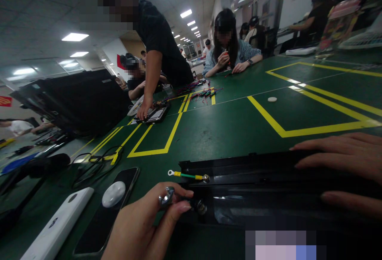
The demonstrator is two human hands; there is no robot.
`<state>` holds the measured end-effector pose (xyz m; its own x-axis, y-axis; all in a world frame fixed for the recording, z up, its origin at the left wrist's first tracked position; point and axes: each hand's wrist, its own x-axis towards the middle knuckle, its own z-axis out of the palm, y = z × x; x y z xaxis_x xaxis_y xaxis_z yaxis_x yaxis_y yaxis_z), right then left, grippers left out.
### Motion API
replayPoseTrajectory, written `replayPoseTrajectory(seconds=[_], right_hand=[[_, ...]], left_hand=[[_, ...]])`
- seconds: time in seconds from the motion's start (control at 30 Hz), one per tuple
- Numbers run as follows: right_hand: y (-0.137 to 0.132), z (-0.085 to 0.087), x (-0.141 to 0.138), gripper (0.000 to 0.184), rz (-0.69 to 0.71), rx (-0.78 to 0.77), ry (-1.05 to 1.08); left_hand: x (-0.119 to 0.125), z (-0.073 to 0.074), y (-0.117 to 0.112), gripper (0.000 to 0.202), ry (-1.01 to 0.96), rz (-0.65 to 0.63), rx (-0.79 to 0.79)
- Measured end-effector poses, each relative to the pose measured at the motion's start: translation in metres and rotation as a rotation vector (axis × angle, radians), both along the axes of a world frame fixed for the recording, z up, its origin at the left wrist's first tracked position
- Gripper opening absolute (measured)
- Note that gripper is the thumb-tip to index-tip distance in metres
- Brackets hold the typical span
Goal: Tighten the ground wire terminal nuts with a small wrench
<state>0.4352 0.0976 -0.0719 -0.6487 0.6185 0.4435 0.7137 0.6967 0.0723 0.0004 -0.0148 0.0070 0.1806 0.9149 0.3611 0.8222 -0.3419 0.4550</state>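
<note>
Between its thumb and index finger, my left hand (149, 216) pinches a small silver wrench (166, 198), its open jaw sticking out on the near side. The wrench's far end lies by a bolt (200, 206) on a long black panel (256, 200); whether it grips the bolt I cannot tell. A second black piece (235, 167) lies just behind. To it is fastened a short green and yellow ground wire (188, 175), its ring terminal pointing left. My right hand (346, 160) rests at the right with fingers stretched and spread over the black pieces.
Left of my hand lie a dark phone (104, 220) carrying a white disc (114, 194), and a white box (59, 224). A black cable (98, 166) curls behind them. Co-workers' hands work across the green table (209, 132) near wire bundles (205, 94).
</note>
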Motion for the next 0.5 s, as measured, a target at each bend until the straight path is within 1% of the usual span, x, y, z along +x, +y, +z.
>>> replayPoseTrajectory(seconds=[0.2, 0.37, 0.5], right_hand=[[0.000, 0.001, -0.003, 0.062, 0.014, -0.008, 0.014], [0.000, 0.000, -0.003, 0.061, 0.021, -0.001, 0.025], [0.001, -0.002, -0.001, 0.061, 0.007, -0.002, 0.009]], left_hand=[[-0.003, 0.002, -0.001, 0.012, -0.027, 0.062, -0.013], [-0.011, 0.005, -0.003, 0.007, -0.058, 0.132, 0.067], [-0.011, 0.001, -0.008, 0.017, -0.059, 0.167, 0.120]])
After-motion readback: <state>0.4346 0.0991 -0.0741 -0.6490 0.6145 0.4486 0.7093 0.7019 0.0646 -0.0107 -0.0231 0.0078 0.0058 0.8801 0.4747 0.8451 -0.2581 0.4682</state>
